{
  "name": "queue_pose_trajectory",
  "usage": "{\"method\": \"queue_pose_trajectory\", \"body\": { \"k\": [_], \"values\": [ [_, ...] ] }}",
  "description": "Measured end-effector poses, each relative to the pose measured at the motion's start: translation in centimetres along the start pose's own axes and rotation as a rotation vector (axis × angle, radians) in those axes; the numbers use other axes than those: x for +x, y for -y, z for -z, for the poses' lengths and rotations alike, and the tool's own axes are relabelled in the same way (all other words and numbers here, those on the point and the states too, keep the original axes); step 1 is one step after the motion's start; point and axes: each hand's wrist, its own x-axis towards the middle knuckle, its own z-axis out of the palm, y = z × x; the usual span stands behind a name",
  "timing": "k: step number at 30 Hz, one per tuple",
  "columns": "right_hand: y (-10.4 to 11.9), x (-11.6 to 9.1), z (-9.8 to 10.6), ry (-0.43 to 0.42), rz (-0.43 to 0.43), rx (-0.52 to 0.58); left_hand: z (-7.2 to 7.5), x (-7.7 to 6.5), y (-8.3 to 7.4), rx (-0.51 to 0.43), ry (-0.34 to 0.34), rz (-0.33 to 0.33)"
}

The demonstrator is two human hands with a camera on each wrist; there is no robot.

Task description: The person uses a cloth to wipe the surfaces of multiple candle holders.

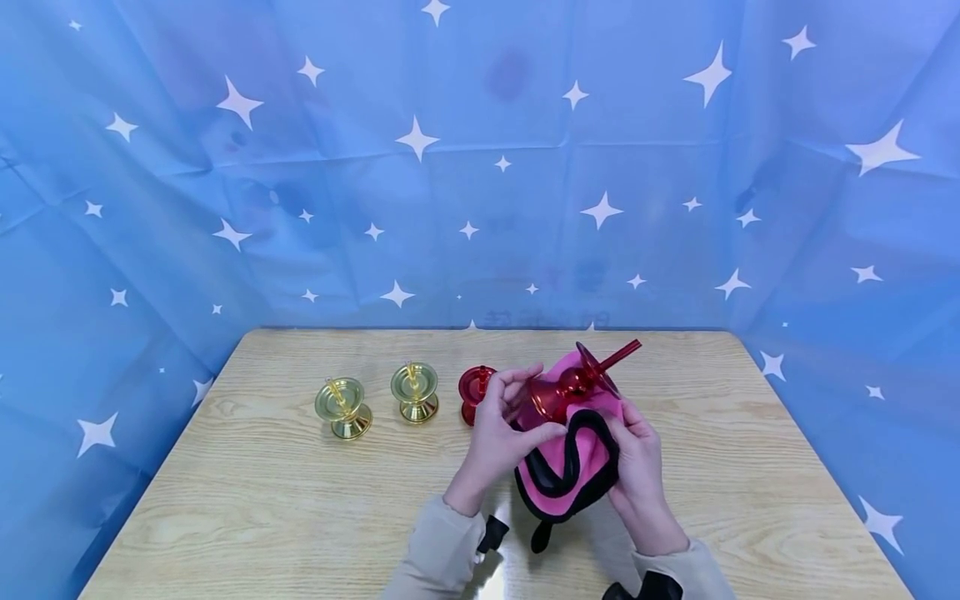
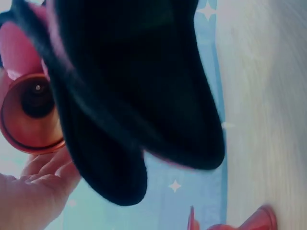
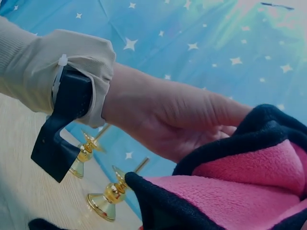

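Note:
A shiny red candlestick [image 1: 573,385] is held tilted above the table, its thin stem pointing up to the right. My left hand [image 1: 501,425] grips its wide base, fingers on the far side and thumb on the near side. The hollow underside of that base [image 2: 33,115] faces the left wrist camera. Under and around the candlestick bunches a pink fleece cloth [image 1: 555,492] with black edging. My right hand [image 1: 637,467] holds this cloth from the right, its fingers partly hidden behind it. In the right wrist view the pink fleece [image 3: 240,199] covers the left fingertips.
A second red candlestick [image 1: 474,385] stands just left of my left hand, partly covered by it. Further left are two gold candlesticks, one nearer [image 1: 415,392] and one at the far left [image 1: 345,408]. A blue star-patterned curtain [image 1: 480,208] borders the wooden table [image 1: 262,500].

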Motion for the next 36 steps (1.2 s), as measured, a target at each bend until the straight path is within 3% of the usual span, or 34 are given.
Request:
{"method": "queue_pose_trajectory", "body": {
  "k": [6, 12, 18, 24, 28, 33, 36],
  "values": [
    [-0.1, 0.0, -0.3, -0.071, 0.031, 0.029, -0.3, -0.2, 2.1, 0.037, 0.01, -0.034],
    [0.2, -0.1, -0.5, -0.122, 0.032, -0.004, -0.2, -0.2, 3.5, 0.03, 0.033, -0.159],
    [0.4, -0.3, -1.1, -0.165, 0.021, -0.005, -0.6, -0.1, 3.2, 0.043, 0.015, -0.228],
    [0.6, -0.3, -1.5, -0.174, 0.028, -0.038, -1.1, -0.4, 1.6, 0.035, -0.021, -0.267],
    [0.8, 0.5, -1.0, -0.067, 0.044, -0.116, -0.8, -0.4, 1.7, 0.017, -0.018, -0.191],
    [1.3, 2.7, 0.2, 0.229, 0.083, -0.161, -0.2, -0.5, 2.5, -0.102, 0.021, -0.034],
    [1.5, 3.6, 0.4, 0.282, 0.084, -0.206, -0.3, -0.6, 2.7, -0.15, 0.012, 0.009]
  ]
}}
